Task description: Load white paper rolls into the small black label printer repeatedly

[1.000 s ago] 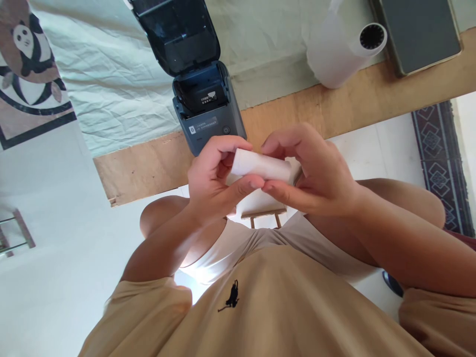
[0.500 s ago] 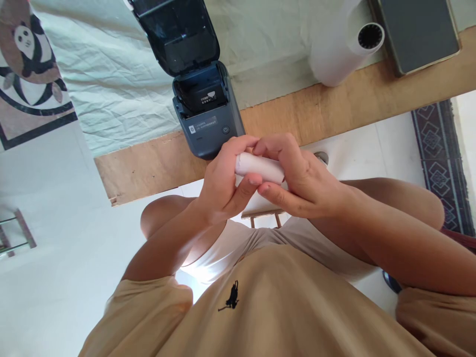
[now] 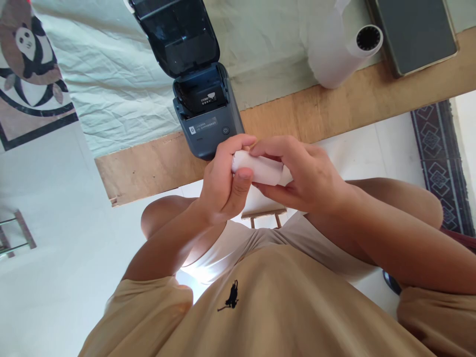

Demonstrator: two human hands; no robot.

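Note:
Between my two hands is a small white paper roll [image 3: 262,169], held just off the near edge of the table. My left hand [image 3: 226,181] grips its left end, with the thumb on the near side and the fingers curled over the far side. The fingers and thumb of my right hand [image 3: 303,173] close around its right part. Just beyond my left hand stands a dark blue label printer [image 3: 208,126]. Its lid [image 3: 182,37] is raised, and the roll compartment [image 3: 203,94] lies uncovered with no roll visible in it.
A pale green cloth [image 3: 122,74] covers the wooden table [image 3: 145,171], leaving a bare strip along the front. At the right are a white spray-type bottle [image 3: 330,59] and a dark flat tablet-like device [image 3: 416,37]. A patterned floor border [image 3: 442,163] runs at the far right.
The roll has shifted slightly left and turned a little in my hands. My right fingers have moved along it, and the right thumb has drawn back underneath.

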